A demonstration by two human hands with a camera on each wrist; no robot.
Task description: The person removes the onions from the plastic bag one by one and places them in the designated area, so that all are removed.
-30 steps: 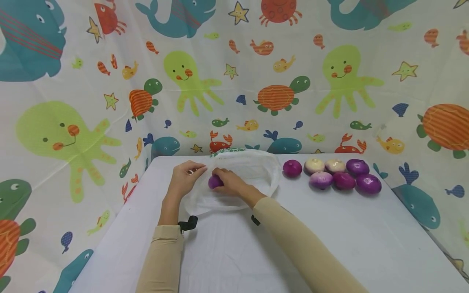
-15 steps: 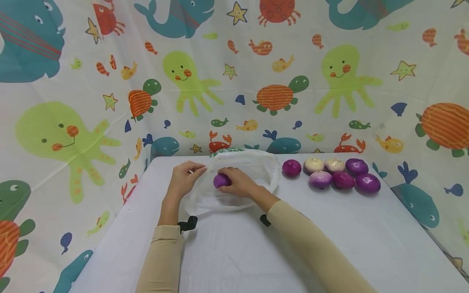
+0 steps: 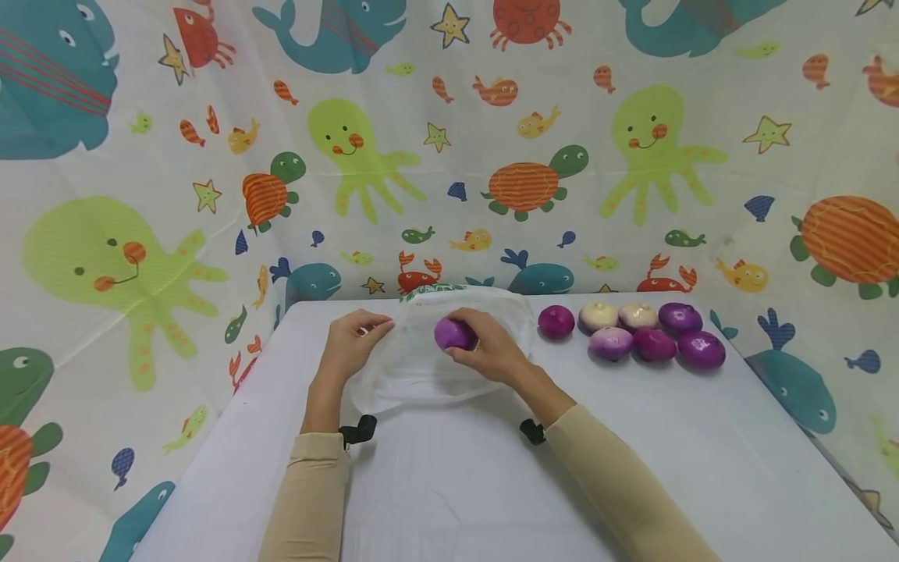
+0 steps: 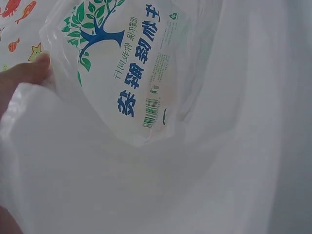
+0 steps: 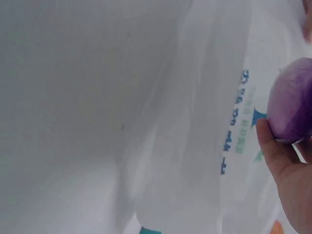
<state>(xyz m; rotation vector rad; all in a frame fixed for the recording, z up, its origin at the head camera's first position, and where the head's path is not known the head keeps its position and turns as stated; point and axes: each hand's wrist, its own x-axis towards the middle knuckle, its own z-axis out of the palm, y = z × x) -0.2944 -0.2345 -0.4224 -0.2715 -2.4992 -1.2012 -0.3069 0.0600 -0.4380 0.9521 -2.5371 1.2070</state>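
A thin white plastic bag [image 3: 410, 382] lies on the table with its mouth held apart. Green tree print and blue lettering show through its wall [image 4: 122, 63] in the left wrist view. At the bag's left edge, my left hand [image 3: 349, 343] pinches the plastic between thumb and fingertips. My right hand [image 3: 495, 349] grips a purple onion [image 3: 453, 334] above the bag, thumb below and fingers over it. In the right wrist view the same onion [image 5: 290, 100] is partly cut off by the frame edge.
To the bag's right, a dark purple onion [image 3: 556, 321] sits a little apart from a cluster of several onions, pale ones [image 3: 598, 317] and purple ones [image 3: 701, 350]. A patterned sea-animal curtain [image 3: 449, 164] hangs behind the white table [image 3: 435, 484].
My right hand has moved right and slightly up with the onion, from the bag's left side to over its middle. The left hand has stayed at the bag's edge.
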